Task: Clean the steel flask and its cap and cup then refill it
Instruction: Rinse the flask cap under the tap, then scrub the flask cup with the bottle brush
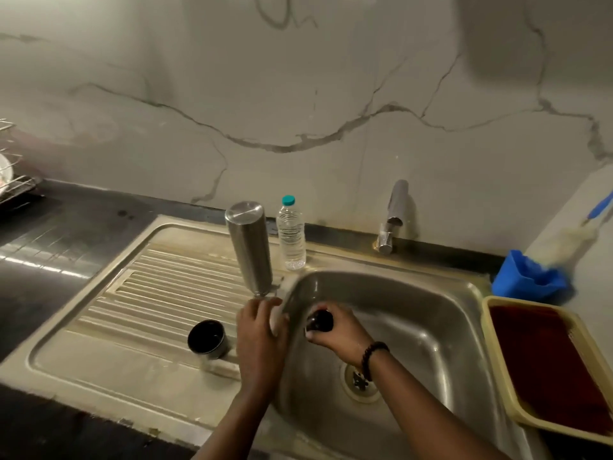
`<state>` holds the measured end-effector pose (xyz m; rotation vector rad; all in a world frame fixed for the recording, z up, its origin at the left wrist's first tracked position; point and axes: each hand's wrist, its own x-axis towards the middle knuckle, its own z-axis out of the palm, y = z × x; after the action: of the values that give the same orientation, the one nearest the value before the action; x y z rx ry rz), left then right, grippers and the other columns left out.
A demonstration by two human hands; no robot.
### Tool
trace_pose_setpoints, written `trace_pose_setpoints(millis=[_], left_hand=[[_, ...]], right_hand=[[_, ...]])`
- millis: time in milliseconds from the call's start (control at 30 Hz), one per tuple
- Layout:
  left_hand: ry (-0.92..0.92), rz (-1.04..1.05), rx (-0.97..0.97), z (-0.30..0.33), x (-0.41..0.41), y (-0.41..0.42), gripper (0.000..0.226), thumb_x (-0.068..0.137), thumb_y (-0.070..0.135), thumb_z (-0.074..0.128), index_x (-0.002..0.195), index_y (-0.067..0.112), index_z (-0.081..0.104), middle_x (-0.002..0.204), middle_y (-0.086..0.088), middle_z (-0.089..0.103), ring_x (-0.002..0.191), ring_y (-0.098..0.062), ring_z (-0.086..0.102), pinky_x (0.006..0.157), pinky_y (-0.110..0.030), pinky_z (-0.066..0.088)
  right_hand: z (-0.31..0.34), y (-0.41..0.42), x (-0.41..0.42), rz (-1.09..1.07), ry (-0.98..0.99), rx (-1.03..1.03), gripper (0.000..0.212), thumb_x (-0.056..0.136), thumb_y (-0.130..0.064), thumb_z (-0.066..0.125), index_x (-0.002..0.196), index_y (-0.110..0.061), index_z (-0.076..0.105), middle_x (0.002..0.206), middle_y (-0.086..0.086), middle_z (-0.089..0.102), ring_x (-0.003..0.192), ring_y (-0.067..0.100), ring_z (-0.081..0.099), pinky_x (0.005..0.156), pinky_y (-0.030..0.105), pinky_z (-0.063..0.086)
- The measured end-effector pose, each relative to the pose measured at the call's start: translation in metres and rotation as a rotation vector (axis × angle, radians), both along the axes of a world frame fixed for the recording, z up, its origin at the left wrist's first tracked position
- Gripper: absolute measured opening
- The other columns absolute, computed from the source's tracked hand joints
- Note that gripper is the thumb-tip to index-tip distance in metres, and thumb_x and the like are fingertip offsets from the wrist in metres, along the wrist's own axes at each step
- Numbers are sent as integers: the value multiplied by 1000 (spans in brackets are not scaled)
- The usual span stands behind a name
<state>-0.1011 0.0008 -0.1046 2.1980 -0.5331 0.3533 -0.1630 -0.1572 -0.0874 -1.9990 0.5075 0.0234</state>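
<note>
With the flask (249, 247) upended and cup (208, 340) set on the drainboard (109, 327), the cap (320, 321) is gripped by the right hand (335, 330), something pale, unclear, by the left hand (260, 330); refilling remains.

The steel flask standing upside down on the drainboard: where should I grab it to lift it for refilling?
Grip the steel flask around its middle, coming from the left side with the left hand, which rests at its neck end. The body is a plain smooth cylinder, leaning slightly. The plastic water bottle stands close on its right, and the right hand already holds the black cap.
</note>
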Motion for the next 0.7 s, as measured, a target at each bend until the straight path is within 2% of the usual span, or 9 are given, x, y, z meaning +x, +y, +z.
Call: trace_pose_setpoints(millis=[67, 133, 267, 367, 467, 533, 633, 700], left_hand=[[-80, 118, 34, 1, 11, 21, 37, 83, 20, 76, 117, 12, 65, 120, -10, 56, 113, -29, 49, 92, -29, 35], [-80, 206, 34, 2, 19, 43, 51, 81, 38, 72, 121, 8, 61, 125, -15, 51, 116, -33, 46, 98, -34, 32], [-15, 291, 53, -5, 25, 81, 82, 72, 67, 60, 127, 6, 50, 132, -18, 45, 122, -35, 42, 103, -36, 26], [84, 287, 103, -16, 26, 102, 96, 66, 77, 57, 131, 7, 46, 135, -17, 45, 124, -35, 40, 101, -42, 30], [217, 247, 153, -27, 28, 115, 108, 60, 83, 57, 137, 8, 44, 133, -16, 50, 118, -36, 45, 96, -48, 39], [269, 212, 143, -31, 29, 119, 113, 58, 82, 71, 139, 7, 43, 131, -16, 56, 115, -37, 50, 94, -49, 43], [316, 184, 65, -31, 28, 119, 95, 66, 50, 86, 138, 8, 40, 129, -17, 60, 114, -37, 57, 91, -47, 47], [334, 164, 29, -31, 27, 117, 88, 70, 37, 89, 138, 8, 40, 131, -17, 59, 117, -35, 58, 92, -43, 48]], right_hand=[[3, 18, 15, 68, -17, -58, 46, 80, -24, 77, 121, -25, 57, 125, 2, 49, 111, 13, 53, 93, 20, 42], [4, 37, 28, 120, -53, -120, 52, 81, -24, 76, 128, -23, 53, 128, 1, 44, 117, 14, 49, 95, 16, 35], [-3, 70, 51, 172, -92, -182, 67, 78, -25, 79, 135, -19, 45, 135, 3, 41, 123, 15, 44, 104, 19, 34], [-5, 86, 61, 211, -121, -270, 65, 78, -21, 79, 133, -14, 44, 135, 5, 42, 123, 16, 45, 100, 13, 31], [-7, 95, 68, 252, -137, -320, 60, 79, -14, 78, 129, -11, 45, 134, 6, 43, 123, 19, 47, 104, 19, 35], [-11, 100, 70, 290, -139, -353, 60, 80, -11, 76, 130, -12, 43, 135, 7, 43, 124, 20, 47, 106, 22, 36], [-17, 106, 72, 354, -144, -439, 63, 83, -10, 72, 136, -13, 39, 137, 7, 42, 128, 21, 43, 108, 25, 35], [-20, 107, 73, 362, -143, -460, 64, 83, -11, 72, 137, -14, 38, 137, 7, 42, 128, 21, 43, 109, 27, 36]])
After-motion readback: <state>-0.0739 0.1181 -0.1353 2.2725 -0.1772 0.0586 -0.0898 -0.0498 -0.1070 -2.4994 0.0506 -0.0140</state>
